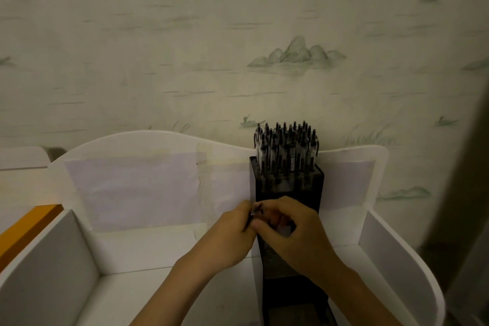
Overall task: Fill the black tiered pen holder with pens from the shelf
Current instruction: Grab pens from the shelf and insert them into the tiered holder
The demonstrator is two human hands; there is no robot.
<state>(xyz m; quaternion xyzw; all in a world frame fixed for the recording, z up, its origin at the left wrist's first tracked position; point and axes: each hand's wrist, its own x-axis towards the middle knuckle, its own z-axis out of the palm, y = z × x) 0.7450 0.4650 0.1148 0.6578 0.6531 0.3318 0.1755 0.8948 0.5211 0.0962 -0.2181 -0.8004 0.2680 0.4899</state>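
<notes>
Two hands are meeting at lower centre of the frame, in front of the holder [288, 188]. Left hand [232, 233] is curling its fingers round a dark pen [252, 216], pinching it. Right hand [293, 230] is curling too, fingertips at the same pen; whether it is gripping cannot be told. Holder is standing on the white shelf [132, 254], right of centre, its top tier packed with upright pens [287, 148].
</notes>
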